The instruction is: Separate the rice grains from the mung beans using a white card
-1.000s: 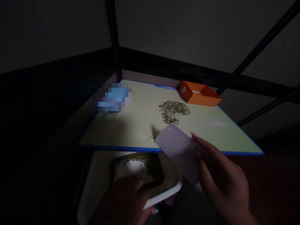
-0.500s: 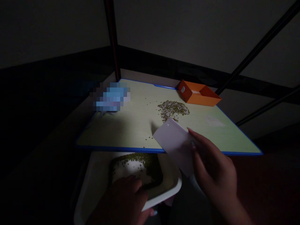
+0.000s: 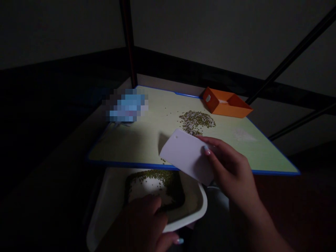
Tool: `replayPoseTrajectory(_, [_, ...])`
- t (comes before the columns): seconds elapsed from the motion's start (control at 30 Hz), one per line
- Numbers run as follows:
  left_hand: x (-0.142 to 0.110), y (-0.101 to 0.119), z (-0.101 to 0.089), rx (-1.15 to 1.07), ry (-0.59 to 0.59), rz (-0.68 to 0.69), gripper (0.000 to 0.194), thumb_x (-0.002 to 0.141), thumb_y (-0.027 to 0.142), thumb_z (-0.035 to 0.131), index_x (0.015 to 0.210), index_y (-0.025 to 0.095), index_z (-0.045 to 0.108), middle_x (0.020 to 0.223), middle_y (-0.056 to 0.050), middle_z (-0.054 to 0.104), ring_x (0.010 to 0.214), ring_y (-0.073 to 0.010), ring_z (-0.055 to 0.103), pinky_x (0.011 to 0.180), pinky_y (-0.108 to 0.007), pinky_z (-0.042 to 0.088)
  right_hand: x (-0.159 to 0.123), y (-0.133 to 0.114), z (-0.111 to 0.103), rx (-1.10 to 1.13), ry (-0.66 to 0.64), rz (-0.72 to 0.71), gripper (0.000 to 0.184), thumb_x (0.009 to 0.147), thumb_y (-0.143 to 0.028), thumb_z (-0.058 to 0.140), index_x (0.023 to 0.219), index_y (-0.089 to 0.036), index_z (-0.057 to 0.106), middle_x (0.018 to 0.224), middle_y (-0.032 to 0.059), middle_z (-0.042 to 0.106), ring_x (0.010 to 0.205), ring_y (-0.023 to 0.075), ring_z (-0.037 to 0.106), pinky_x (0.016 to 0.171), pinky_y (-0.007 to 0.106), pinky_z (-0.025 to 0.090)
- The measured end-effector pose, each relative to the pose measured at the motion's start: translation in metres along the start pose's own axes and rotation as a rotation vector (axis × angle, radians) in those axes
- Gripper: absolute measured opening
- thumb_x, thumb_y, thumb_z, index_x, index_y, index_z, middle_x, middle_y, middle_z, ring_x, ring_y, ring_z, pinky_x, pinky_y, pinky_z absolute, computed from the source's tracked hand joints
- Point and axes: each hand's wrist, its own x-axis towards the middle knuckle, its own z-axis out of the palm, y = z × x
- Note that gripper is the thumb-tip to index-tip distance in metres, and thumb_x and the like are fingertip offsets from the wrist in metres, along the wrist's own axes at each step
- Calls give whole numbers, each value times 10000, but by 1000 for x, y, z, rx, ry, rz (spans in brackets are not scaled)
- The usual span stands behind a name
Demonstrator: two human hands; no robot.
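My right hand (image 3: pixel 231 171) grips a white plastic scraper card (image 3: pixel 183 154) over the near edge of a pale green table (image 3: pixel 147 140) with a blue rim. Just beyond the card lies a pile of small green beans (image 3: pixel 196 120). My left hand (image 3: pixel 143 227) holds the near rim of a white tray (image 3: pixel 112 199) below the table edge; the tray has green beans (image 3: pixel 168 185) in it. The scene is very dark.
An orange open box (image 3: pixel 227 104) stands at the table's far right corner. A blurred blue object (image 3: pixel 127 105) lies at the far left. A faint white patch (image 3: pixel 243 134) marks the right side. Dark poles (image 3: pixel 128 42) rise behind the table.
My right hand has carried the scraper card to the left and a little up, closer to the bean pile. The tray and my left hand have barely shifted.
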Motion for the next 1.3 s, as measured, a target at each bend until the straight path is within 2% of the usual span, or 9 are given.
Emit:
replayPoseTrajectory(0.2, [-1,2,-4,-26,-39,-36,132,806,360,781,823,247,716,983,-7,657,880,-227,641,754,-346,489,1,-1,-1,37,-39,31,227,940,-284,618,1138,-281,730,1155,44,766,978,197,736,886,365,603])
replayPoseTrajectory(0.37, [0,10,-11,-4,-3,-54,124,781,306,814,790,231,715,964,-5,661,878,-212,631,775,-336,488,-1,-4,-4,18,-55,-21,227,940,-274,621,1137,-289,732,1157,41,768,967,201,741,872,366,613])
replayPoseTrajectory(0.63, [0,4,-6,-21,17,-24,154,789,316,802,905,250,723,1106,-27,668,986,-253,645,827,-373,512,5,-2,-2,-20,-51,-78,243,944,-251,607,1159,-277,717,1205,53,751,1015,201,734,798,308,621])
replayPoseTrajectory(0.8, [1,11,-15,-24,-67,-89,122,803,319,792,860,226,736,1000,-41,672,887,-249,651,780,-393,527,10,-5,4,7,-115,-99,238,950,-222,588,1145,-269,715,1157,36,768,984,183,738,821,308,617])
replayPoseTrajectory(0.97, [0,10,-13,-89,-8,-69,157,788,330,812,895,243,738,1135,-36,665,1025,-268,639,878,-402,515,11,-11,-1,-36,-112,-148,229,951,-256,602,1138,-300,726,1173,32,761,972,195,738,764,300,622])
replayPoseTrajectory(1.1, [-2,11,-12,-126,-48,-79,228,793,424,809,945,266,745,1168,-31,658,1025,-257,632,862,-384,520,21,-24,1,-105,-98,-234,262,938,-273,623,1182,-313,710,1185,45,748,951,210,736,684,279,612])
replayPoseTrajectory(1.2, [-4,16,-16,-102,-50,-96,240,793,449,807,895,241,746,1111,-33,672,1017,-249,638,856,-366,529,37,-38,12,-130,-188,-360,236,936,-277,618,1153,-284,711,1119,42,760,887,202,734,653,265,590])
replayPoseTrajectory(1.3, [-7,18,-19,-46,33,-92,239,787,423,816,884,220,735,1098,-34,683,1023,-254,649,860,-358,532,57,-49,31,-141,-352,-474,182,959,-278,562,1043,-244,720,949,32,769,797,189,718,646,263,572])
